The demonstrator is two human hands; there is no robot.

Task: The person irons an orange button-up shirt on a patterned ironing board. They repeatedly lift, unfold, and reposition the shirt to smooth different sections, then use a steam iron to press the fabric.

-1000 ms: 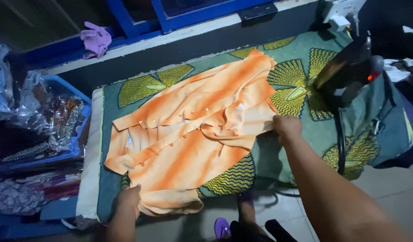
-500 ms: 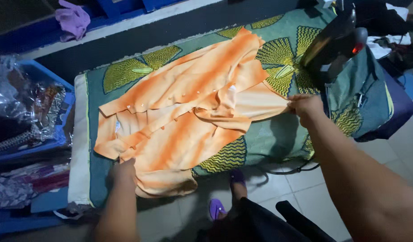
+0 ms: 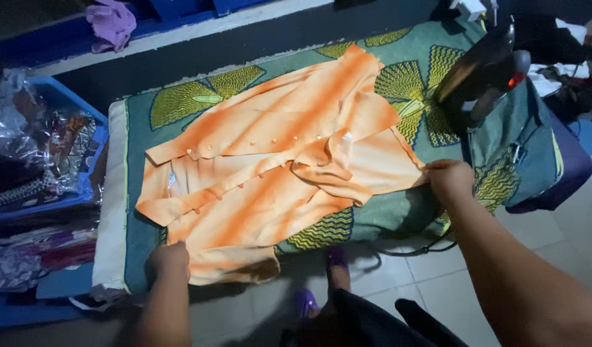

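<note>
An orange buttoned shirt (image 3: 270, 160) lies spread on a green and yellow patterned cloth (image 3: 180, 103) that covers a low padded surface. My left hand (image 3: 169, 260) grips the shirt's near left hem at the surface's front edge. My right hand (image 3: 449, 178) grips the shirt's right edge and holds it taut. A dark electric iron (image 3: 481, 74) stands upright on the cloth just beyond my right hand, its red light on.
Blue crates with plastic-wrapped fabrics (image 3: 39, 160) stand at the left. A purple cloth (image 3: 111, 22) lies on the blue window ledge. A dark bag (image 3: 533, 148) sits at the right. My feet in purple sandals (image 3: 337, 257) stand on the tiled floor, near the iron's cord (image 3: 411, 250).
My right hand has pulled the shirt's right edge further right and toward me, flattening it. My left hand has slid slightly toward me along the hem.
</note>
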